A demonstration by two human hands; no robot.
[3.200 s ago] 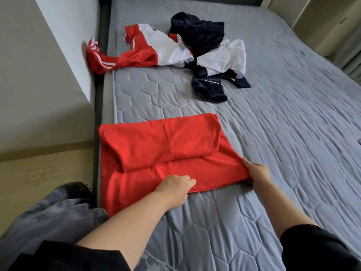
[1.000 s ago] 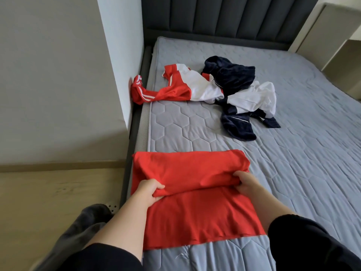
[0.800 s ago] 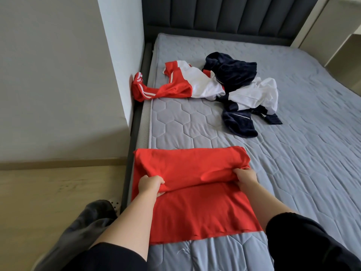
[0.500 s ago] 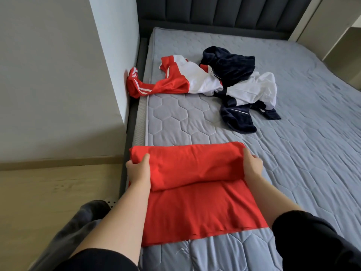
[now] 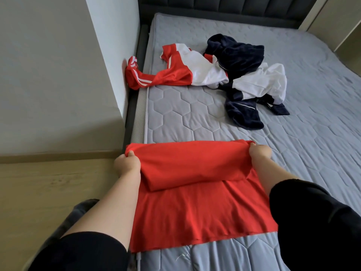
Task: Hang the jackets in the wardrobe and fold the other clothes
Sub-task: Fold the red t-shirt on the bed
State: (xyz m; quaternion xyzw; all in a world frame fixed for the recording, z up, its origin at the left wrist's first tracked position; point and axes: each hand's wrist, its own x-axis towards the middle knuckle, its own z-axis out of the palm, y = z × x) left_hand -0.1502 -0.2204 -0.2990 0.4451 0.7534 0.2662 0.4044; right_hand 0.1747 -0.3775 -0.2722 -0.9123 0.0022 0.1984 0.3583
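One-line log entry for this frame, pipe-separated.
phase: folding red garment on mattress | left hand: grips fold's left end | right hand: grips fold's right end | pending: red-white jacket, navy-white clothes crumpled beyond

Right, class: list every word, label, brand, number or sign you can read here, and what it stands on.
No readable text anywhere.
Red garment: plain, no print showing.
Red and white jacket: white stripes only, no letters.
Navy clothes: a thin white line, no wording.

Blk sleeves (image 5: 316, 222) shoved to elbows, forearms (image 5: 117, 202) bare, dk grey trousers (image 5: 78, 214).
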